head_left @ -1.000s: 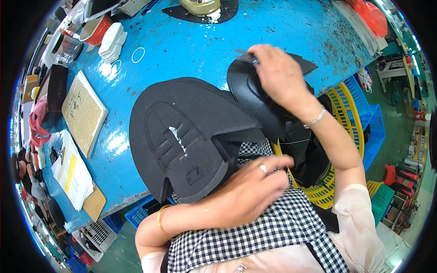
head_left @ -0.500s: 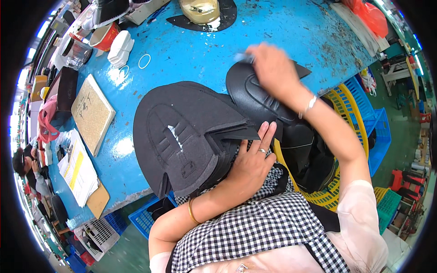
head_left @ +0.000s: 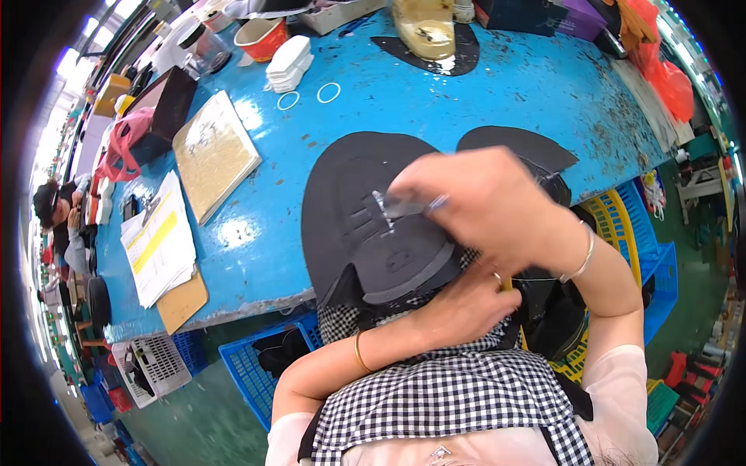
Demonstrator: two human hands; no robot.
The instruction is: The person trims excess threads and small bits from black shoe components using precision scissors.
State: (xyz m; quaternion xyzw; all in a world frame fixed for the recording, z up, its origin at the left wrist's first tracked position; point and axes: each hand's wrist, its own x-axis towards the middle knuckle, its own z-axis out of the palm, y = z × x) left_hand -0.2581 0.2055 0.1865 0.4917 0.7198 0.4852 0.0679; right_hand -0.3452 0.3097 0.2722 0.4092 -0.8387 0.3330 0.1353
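Observation:
A stack of black curved, padded shoe-upper pieces [head_left: 342,179] lies at the table's front edge and partly over my lap, with a white glue-like smear on the top piece. My right hand [head_left: 497,202] is above its right side, fingers pinched. Something small, greyish and flat seems to jut from the fingertips by the smear, too blurred to name. Below it, my left hand [head_left: 466,307] rests beside the stack's right edge with fingers stretched out, partly covered by the right hand. Another black upper piece [head_left: 509,140] lies behind my right hand.
A yellow jar of white paste [head_left: 423,31] stands on a black piece at the back. Leftward are a notebook [head_left: 217,155], papers [head_left: 159,241], folded white pads [head_left: 289,62] and a red bowl [head_left: 262,39]. A yellow basket [head_left: 610,221] stands right, a blue crate [head_left: 260,365] below left.
My right hand has come left and nearer, from the far black upper to the stack's white smear. The whole view has shifted, so the table's things sit further right.

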